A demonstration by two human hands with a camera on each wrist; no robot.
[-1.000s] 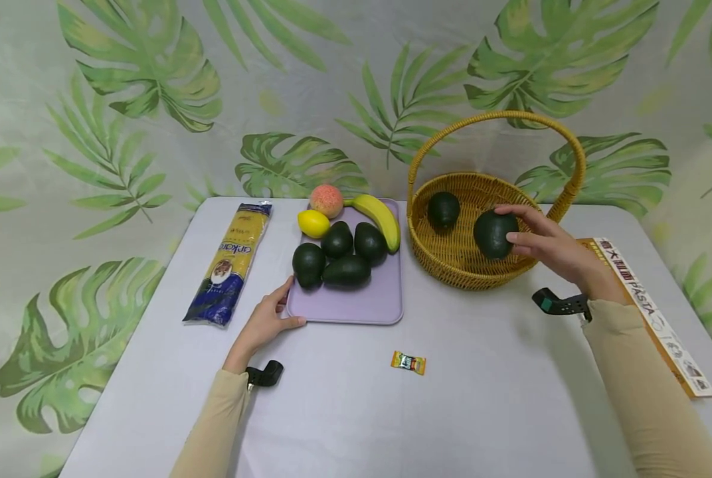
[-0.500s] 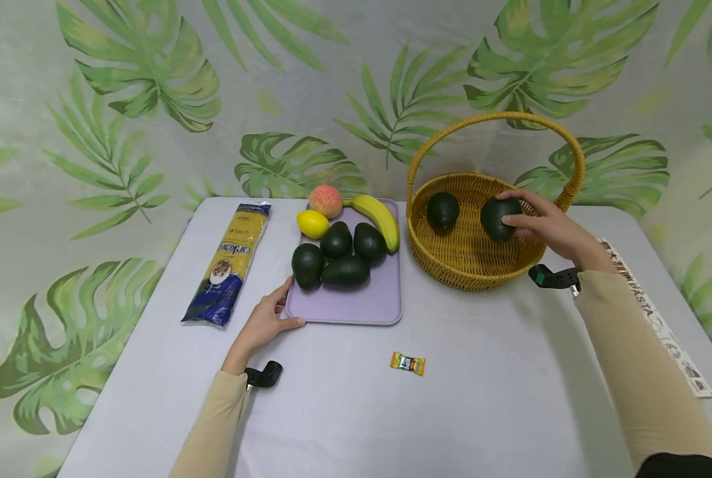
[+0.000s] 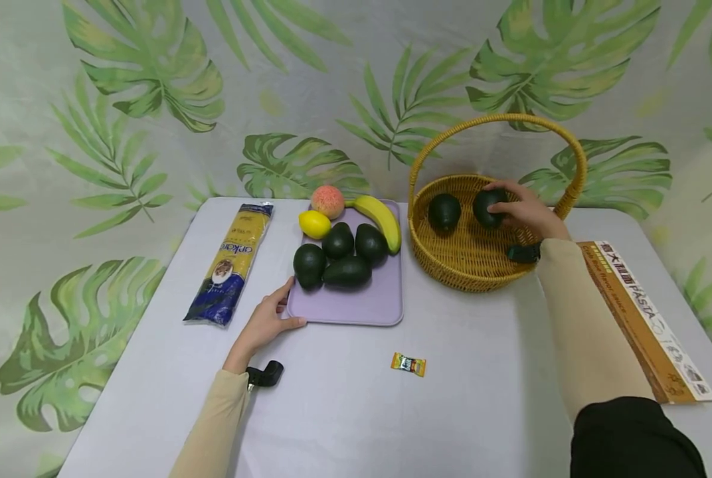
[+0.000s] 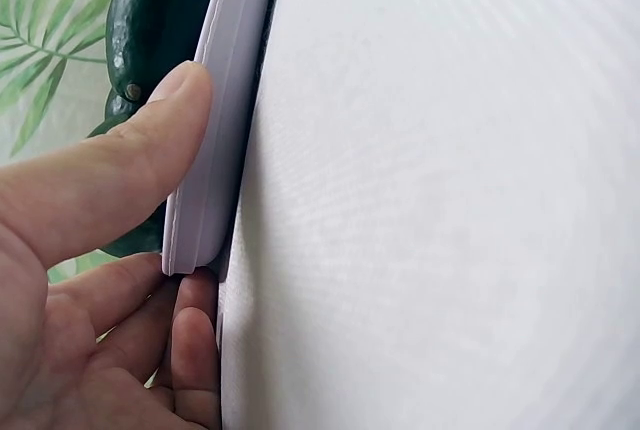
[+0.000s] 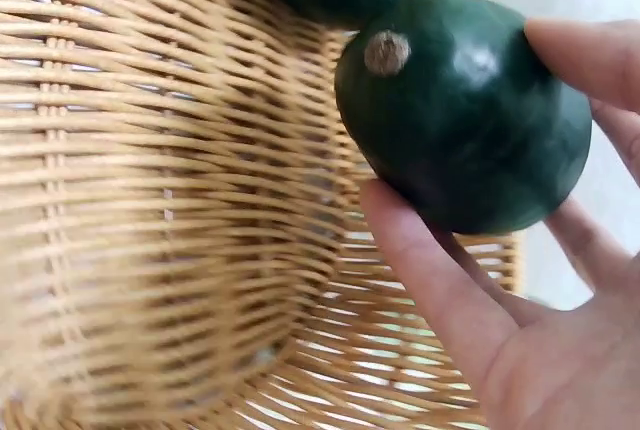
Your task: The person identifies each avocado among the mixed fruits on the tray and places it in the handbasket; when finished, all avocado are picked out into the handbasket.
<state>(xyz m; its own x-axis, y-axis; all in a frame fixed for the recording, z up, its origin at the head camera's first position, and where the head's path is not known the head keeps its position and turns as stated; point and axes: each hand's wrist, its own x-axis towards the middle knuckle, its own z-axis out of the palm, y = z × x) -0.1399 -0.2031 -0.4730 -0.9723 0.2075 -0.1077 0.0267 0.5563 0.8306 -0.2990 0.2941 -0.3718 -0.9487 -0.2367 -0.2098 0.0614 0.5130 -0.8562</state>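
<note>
My right hand (image 3: 526,210) reaches inside the wicker basket (image 3: 474,282) and grips a dark green avocado (image 3: 486,207) between thumb and fingers. In the right wrist view, the stem end of this avocado (image 5: 470,120) shows, with the hand (image 5: 560,280) around its side. Another avocado (image 3: 444,212) lies in the basket to its left. At the near left corner of the lilac tray (image 3: 344,312), my left hand (image 3: 266,322) holds the edge. The left wrist view shows the thumb of that hand (image 4: 110,190) on the tray's rim (image 4: 215,170) and curled fingers at its corner.
On the tray are several avocados (image 3: 347,271), a banana (image 3: 380,219), a lemon (image 3: 314,224) and a peach (image 3: 327,201). A pasta packet (image 3: 230,265) lies left, a small wrapped candy (image 3: 408,364) in front, a long pasta box (image 3: 649,325) right. The basket's tall handle (image 3: 499,118) arches overhead.
My right hand has moved farther back into the basket with the avocado, bringing it near the other one. The left hand has stayed at the tray corner.
</note>
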